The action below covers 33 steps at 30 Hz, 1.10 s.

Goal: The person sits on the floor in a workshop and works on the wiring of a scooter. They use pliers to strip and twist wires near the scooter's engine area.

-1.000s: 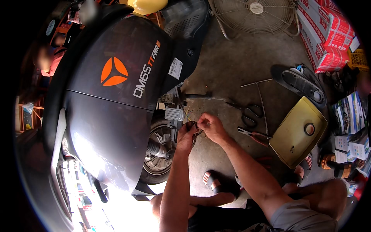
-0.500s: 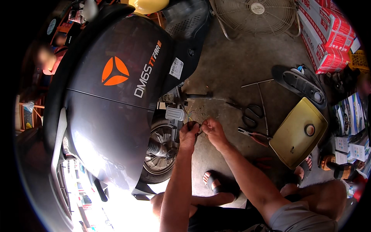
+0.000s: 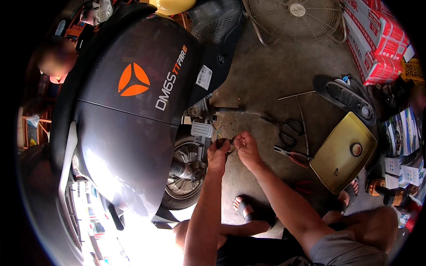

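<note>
My left hand [image 3: 218, 155] is closed, its fingers pinching a thin dark wire [image 3: 229, 153] beside the vehicle's wheel. Close on its right, my right hand [image 3: 247, 150] is also closed in a pinch at the wire's other side; the exact bit between its fingertips is too small to make out. Thin yellowish wires [image 3: 219, 127] stick up just beyond my left hand, next to a grey ribbed pedal [image 3: 202, 129]. The grey scooter body [image 3: 128, 128] with an orange emblem fills the left, above a spoked wheel [image 3: 181, 190].
On the concrete floor to the right lie black scissors [image 3: 290, 133], pliers [image 3: 290, 154], a T-handle wrench [image 3: 303, 122] and a black plastic cover [image 3: 344, 98]. A yellow tray [image 3: 326, 170] holds a tape roll [image 3: 356, 149]. Beyond stand a fan [image 3: 296, 22] and red-white boxes [image 3: 377, 44].
My right hand has lifted slightly up and away from my left, widening the gap between them. At the far left, another person's head has shifted.
</note>
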Each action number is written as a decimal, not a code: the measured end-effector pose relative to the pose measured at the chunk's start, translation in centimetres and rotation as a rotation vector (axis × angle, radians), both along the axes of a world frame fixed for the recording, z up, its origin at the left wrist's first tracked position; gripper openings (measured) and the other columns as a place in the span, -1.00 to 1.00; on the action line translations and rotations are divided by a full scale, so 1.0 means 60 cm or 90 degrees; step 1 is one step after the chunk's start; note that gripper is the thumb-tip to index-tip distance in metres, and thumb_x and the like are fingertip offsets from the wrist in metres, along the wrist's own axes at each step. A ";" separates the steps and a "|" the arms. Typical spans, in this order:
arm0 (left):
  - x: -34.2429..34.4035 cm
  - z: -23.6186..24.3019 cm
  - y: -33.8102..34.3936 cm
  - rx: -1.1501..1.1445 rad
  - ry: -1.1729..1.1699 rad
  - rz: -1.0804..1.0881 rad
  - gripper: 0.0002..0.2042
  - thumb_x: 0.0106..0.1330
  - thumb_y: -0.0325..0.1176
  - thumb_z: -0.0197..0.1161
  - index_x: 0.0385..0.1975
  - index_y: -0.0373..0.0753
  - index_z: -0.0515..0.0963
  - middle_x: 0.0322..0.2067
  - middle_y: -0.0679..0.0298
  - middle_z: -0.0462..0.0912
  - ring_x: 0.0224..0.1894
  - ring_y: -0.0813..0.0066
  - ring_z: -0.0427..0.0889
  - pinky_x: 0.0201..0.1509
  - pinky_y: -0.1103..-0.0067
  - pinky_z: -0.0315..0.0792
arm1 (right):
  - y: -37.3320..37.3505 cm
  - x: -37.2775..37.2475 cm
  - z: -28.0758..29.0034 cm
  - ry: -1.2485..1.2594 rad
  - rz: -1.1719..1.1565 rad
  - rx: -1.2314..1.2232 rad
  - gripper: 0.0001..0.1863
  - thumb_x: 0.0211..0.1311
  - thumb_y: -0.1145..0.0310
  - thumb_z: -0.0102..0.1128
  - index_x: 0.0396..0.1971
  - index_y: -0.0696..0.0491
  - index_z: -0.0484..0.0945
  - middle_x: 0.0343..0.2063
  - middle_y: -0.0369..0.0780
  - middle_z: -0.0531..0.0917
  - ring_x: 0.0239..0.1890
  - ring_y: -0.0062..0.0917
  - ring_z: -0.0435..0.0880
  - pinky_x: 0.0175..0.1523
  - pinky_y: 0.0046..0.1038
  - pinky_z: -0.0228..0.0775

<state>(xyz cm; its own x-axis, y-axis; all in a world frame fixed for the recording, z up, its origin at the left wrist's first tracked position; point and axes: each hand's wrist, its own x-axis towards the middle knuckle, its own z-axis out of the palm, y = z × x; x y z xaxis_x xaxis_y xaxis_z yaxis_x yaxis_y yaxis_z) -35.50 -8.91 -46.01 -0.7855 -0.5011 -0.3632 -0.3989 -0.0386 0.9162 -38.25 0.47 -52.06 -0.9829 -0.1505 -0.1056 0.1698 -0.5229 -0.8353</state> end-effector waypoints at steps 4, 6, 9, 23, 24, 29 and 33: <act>0.003 -0.002 -0.004 -0.016 -0.002 0.004 -0.88 0.16 -0.44 0.23 -0.35 -0.33 0.55 -0.52 0.39 0.50 -0.48 0.63 0.39 -0.37 0.64 0.26 | -0.006 0.004 0.014 -0.007 -0.040 0.108 -0.92 0.12 0.58 0.06 -0.46 0.11 0.36 -0.56 -0.31 0.46 -0.47 -0.64 0.42 -0.34 -0.55 0.32; 0.003 -0.001 0.000 -0.038 -0.002 0.010 -0.88 0.16 -0.44 0.23 -0.36 -0.32 0.55 -0.52 0.39 0.50 -0.48 0.62 0.39 -0.37 0.64 0.26 | 0.000 0.010 0.018 -0.005 -0.049 0.145 -0.91 0.10 0.59 0.06 -0.46 0.11 0.35 -0.56 -0.30 0.46 -0.46 -0.63 0.42 -0.35 -0.54 0.31; -0.003 0.006 0.012 -0.070 -0.006 0.025 -0.89 0.15 -0.44 0.23 -0.37 -0.31 0.55 -0.53 0.39 0.51 -0.49 0.63 0.39 -0.40 0.64 0.25 | 0.006 0.013 0.007 -0.053 -0.021 0.095 -0.90 0.09 0.60 0.07 -0.46 0.11 0.36 -0.56 -0.29 0.47 -0.46 -0.61 0.41 -0.35 -0.54 0.30; -0.001 0.002 0.001 -0.140 -0.002 -0.049 -0.88 0.08 -0.46 0.29 -0.38 -0.29 0.55 -0.54 0.44 0.49 -0.51 0.67 0.40 -0.41 0.69 0.26 | 0.060 -0.030 -0.022 0.049 0.127 0.287 -0.89 0.02 0.51 0.12 -0.39 0.10 0.47 -0.52 -0.18 0.56 -0.39 -0.36 0.56 -0.25 -0.40 0.40; -0.001 0.001 0.000 -0.143 -0.003 -0.048 -0.88 0.07 -0.47 0.28 -0.39 -0.30 0.55 -0.55 0.44 0.50 -0.51 0.69 0.40 -0.42 0.69 0.26 | 0.060 -0.030 -0.021 0.053 0.136 0.297 -0.89 0.02 0.48 0.11 -0.39 0.08 0.49 -0.50 -0.12 0.60 -0.34 -0.24 0.61 -0.19 -0.34 0.42; -0.002 -0.011 -0.006 -0.199 -0.013 -0.049 -0.88 0.04 -0.45 0.27 -0.43 -0.32 0.55 -0.58 0.45 0.50 -0.52 0.72 0.38 -0.44 0.70 0.28 | 0.056 -0.043 -0.013 0.086 0.163 0.399 -0.89 -0.01 0.47 0.09 -0.44 0.06 0.57 -0.43 -0.11 0.63 -0.29 -0.24 0.61 -0.18 -0.33 0.43; -0.001 -0.022 -0.001 -0.261 -0.007 -0.031 -0.86 0.02 -0.43 0.29 -0.44 -0.32 0.55 -0.57 0.45 0.51 -0.53 0.71 0.39 -0.44 0.69 0.29 | 0.058 -0.055 0.003 0.151 0.140 0.504 -0.85 -0.04 0.52 0.08 -0.45 0.06 0.61 -0.40 -0.10 0.65 -0.28 -0.26 0.62 -0.20 -0.34 0.43</act>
